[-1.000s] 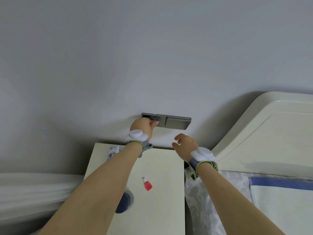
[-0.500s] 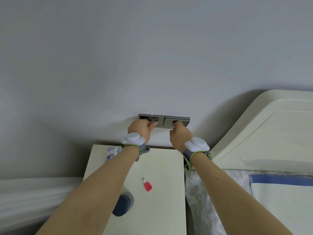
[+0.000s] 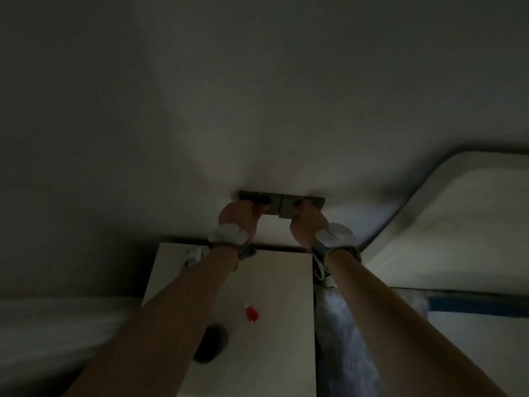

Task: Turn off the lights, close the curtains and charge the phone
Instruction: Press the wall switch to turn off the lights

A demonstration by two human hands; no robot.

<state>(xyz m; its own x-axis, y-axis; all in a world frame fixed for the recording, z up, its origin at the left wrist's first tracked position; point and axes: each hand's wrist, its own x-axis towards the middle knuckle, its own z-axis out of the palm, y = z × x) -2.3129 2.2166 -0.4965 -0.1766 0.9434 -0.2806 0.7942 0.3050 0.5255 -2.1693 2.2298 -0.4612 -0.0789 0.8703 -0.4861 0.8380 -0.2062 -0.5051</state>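
The scene is being rendered very dim and grainy. A faint glow is being cast on the wall (image 3: 257, 124) above the hands; corners are being lost to darkness, and edges are being bent by wide-angle distortion.

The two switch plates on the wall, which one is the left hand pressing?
The left hand presses the left switch plate, the one farther from the headboard. The right hand is on the right switch plate beside it.
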